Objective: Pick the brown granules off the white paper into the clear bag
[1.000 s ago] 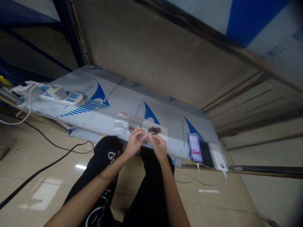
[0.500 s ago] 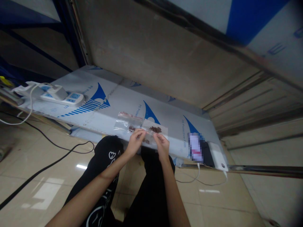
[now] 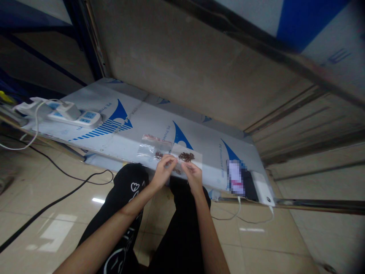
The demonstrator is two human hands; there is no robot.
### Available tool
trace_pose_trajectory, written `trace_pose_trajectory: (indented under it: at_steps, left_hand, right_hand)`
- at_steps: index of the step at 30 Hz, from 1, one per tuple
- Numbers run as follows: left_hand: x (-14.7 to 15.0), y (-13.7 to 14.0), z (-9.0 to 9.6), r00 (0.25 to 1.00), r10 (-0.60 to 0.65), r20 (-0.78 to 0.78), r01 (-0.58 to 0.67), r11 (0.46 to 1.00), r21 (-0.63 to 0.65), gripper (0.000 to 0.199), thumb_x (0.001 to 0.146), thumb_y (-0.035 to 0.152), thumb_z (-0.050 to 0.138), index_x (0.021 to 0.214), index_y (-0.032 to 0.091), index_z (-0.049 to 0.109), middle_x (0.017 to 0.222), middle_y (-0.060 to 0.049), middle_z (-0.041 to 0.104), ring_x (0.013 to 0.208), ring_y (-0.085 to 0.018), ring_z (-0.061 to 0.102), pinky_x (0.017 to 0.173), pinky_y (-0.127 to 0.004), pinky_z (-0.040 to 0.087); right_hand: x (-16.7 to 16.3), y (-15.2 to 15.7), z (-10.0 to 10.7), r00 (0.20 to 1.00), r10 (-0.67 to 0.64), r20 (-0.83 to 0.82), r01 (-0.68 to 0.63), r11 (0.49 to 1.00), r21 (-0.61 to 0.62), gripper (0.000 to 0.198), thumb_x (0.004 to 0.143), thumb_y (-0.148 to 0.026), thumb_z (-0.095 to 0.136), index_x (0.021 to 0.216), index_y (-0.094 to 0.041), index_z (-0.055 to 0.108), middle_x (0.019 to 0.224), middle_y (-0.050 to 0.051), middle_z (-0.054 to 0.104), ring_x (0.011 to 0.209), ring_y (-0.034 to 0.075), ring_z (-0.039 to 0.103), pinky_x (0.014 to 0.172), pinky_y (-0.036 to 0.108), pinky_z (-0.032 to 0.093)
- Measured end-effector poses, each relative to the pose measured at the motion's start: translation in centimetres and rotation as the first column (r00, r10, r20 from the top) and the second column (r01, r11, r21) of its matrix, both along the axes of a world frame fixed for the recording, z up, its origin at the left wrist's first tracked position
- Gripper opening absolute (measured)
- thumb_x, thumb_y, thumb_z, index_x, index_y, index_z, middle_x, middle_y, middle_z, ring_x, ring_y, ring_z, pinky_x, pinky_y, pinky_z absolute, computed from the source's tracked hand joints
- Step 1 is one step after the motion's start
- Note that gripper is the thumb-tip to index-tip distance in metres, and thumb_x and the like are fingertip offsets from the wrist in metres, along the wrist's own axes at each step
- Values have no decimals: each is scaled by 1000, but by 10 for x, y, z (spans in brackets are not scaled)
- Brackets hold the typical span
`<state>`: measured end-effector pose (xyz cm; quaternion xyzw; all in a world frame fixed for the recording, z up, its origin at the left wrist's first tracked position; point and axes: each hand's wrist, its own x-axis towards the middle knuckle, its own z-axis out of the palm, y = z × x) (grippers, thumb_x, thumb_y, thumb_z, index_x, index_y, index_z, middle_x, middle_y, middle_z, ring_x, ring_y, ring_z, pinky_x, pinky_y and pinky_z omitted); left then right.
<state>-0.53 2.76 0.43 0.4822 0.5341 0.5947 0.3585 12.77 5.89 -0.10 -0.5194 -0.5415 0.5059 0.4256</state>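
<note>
My left hand and my right hand are close together over the front edge of the shelf, each with thumb and fingers pinched. Whatever they hold between the fingertips is too small to make out. Just beyond my right fingers, a heap of small dark brown pieces lies on a white sheet. A clear zip bag with a reddish strip at its top lies beyond my left hand, with some brown pieces at its right side. A few more brown pieces show between my hands.
A white power strip with plugged-in adapters stands at the shelf's left end. To the right lie a phone with a blurred screen and a white power bank, both with cables. An upper shelf overhangs at top right.
My right hand has shifted slightly left, so its fingertips are nearer to my left hand's. The bag, sheet and other things stay in place.
</note>
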Motion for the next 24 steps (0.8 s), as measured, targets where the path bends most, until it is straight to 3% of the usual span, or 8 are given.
trace_pose_trajectory:
  at_steps: [12, 18, 24]
  left_hand:
    - [0, -1, 5, 999, -34, 30, 34, 999, 8, 21, 82, 31, 46, 68, 18, 55, 84, -3, 55, 87, -16, 51, 80, -27, 38]
    - [2, 2, -2, 1000, -1, 16, 1, 1000, -4, 16, 79, 30, 51, 71, 18, 57, 83, -3, 57, 81, -15, 53, 71, -27, 40]
    - [-1, 4, -8, 998, 44, 36, -44, 999, 16, 16, 77, 32, 54, 70, 18, 59, 84, -4, 59, 86, -16, 54, 75, -28, 42]
  right_hand:
    - [-1, -3, 16, 997, 46, -69, -50, 996, -67, 20, 61, -35, 69, 65, -16, 65, 68, 1, 66, 68, 15, 59, 71, 29, 44]
    - [0, -2, 9, 996, 72, -51, -74, 996, -41, 20, 62, -35, 69, 68, -16, 67, 70, 2, 67, 69, 16, 60, 72, 30, 46]
    - [1, -1, 5, 991, 131, -14, -131, 991, 3, 25, 65, -38, 67, 77, -16, 69, 78, 5, 69, 76, 19, 62, 76, 34, 47]
